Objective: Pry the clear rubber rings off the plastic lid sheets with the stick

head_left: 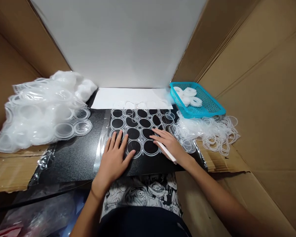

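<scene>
My left hand [114,160] lies flat with fingers spread on the lower left of a clear plastic sheet [142,144] that has rows of round, ring-edged shapes. A slim white stick-like tool [166,151] is in my right hand [172,145], slanting out under the palm; its tip and exact kind I cannot make out. The fingertips of that hand rest on the sheet's right part. Several loose thin clear rings [130,115] lie over the sheet's upper half.
A big pile of whitish ring-patterned plastic sheets [39,112] fills the left side. Right of me, a heap of thin clear rings [212,131] lies before a blue basket [207,98] holding white ring bundles [189,92]. White paper [133,95] borders the back; cardboard walls [261,82] stand at the sides.
</scene>
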Demonstrator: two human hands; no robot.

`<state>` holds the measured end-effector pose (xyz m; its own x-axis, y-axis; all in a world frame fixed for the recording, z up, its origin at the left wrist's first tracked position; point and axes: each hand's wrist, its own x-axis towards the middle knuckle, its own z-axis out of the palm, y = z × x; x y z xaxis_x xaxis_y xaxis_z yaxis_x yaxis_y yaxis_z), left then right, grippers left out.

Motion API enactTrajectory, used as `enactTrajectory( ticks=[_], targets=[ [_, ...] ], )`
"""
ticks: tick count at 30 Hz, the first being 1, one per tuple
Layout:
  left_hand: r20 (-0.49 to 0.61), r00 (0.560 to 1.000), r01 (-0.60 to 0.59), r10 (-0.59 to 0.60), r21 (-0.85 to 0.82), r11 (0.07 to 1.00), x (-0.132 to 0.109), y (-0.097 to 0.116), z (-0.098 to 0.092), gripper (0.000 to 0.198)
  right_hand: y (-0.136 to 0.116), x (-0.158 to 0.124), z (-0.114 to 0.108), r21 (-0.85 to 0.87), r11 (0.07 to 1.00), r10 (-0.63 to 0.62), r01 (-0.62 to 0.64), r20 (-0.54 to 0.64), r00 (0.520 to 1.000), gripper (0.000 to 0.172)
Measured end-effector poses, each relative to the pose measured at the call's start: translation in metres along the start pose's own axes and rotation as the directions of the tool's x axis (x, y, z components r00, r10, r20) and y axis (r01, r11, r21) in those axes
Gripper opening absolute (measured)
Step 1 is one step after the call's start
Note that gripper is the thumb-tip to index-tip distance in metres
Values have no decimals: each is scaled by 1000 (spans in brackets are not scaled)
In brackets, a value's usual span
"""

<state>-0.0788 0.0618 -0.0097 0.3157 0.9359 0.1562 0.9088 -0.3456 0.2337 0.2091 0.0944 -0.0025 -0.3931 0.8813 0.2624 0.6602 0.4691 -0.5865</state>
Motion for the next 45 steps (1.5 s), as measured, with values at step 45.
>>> enactTrajectory(
  ticks=[45],
  targets=[
    [53,984,-171,171,-4,985,52,39,16,64,19,136,38,144,989,-4,31,-181,983,16]
  ],
)
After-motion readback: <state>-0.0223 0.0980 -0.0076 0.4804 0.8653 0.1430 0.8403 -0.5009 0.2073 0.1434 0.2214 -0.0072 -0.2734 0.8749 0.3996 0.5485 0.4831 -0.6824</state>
